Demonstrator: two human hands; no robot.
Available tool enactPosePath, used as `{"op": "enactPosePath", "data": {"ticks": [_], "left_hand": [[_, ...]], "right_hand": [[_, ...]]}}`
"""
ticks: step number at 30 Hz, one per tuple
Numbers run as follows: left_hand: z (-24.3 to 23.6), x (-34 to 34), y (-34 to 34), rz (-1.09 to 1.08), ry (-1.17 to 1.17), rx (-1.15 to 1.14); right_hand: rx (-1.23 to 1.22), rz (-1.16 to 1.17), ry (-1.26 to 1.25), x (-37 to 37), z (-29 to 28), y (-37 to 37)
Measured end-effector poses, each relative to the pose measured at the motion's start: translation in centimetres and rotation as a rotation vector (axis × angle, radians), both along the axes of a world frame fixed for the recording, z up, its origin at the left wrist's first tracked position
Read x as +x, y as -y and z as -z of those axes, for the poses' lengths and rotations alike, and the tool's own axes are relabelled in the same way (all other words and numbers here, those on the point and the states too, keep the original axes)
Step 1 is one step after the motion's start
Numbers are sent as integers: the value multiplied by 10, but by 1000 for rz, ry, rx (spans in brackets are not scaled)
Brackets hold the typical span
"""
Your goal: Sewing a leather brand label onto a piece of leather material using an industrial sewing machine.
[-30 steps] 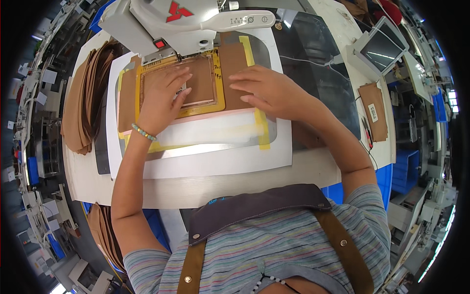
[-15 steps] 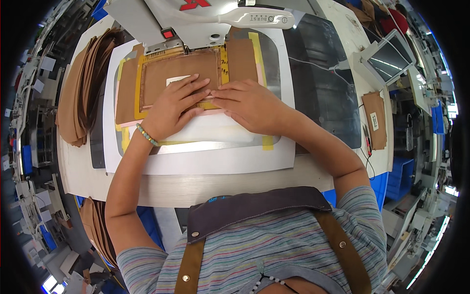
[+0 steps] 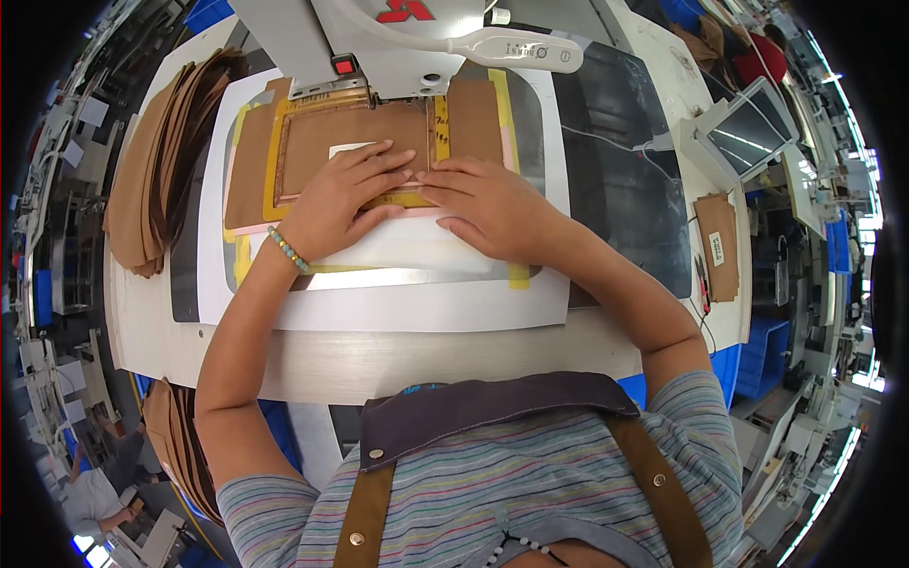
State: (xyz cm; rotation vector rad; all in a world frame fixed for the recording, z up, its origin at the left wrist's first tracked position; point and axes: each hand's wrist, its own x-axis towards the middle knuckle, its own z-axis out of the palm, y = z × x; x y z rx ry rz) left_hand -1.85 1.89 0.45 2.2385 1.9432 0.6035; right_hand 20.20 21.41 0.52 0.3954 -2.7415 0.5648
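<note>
Brown fabric point(image 3: 317, 131) lies under and just beyond the left hand point(image 3: 343, 201) and right hand point(image 3: 485, 206), both loosely unfolded, grasping nothing, at the yellow frame's point(image 3: 441, 149) near edge. Uneven finger pressure could skew the fabric. Palms face down, forearms angling inward from bent elbows; beyond the fingertips stands the machine head point(image 3: 402, 52).

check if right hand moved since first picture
Yes: the right hand moved left relative to the white machine head, and now overlaps the yellow frame.
</note>
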Motion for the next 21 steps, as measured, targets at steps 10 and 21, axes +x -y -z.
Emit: {"op": "enactPosePath", "data": {"ticks": [10,21], "left_hand": [[3,-13,-13,3,-40,8],[5,-33,-42,-33,-77,14]], "right_hand": [[61,51,9,-6,2,-5],[83,109,-38,-24,8,-17]]}}
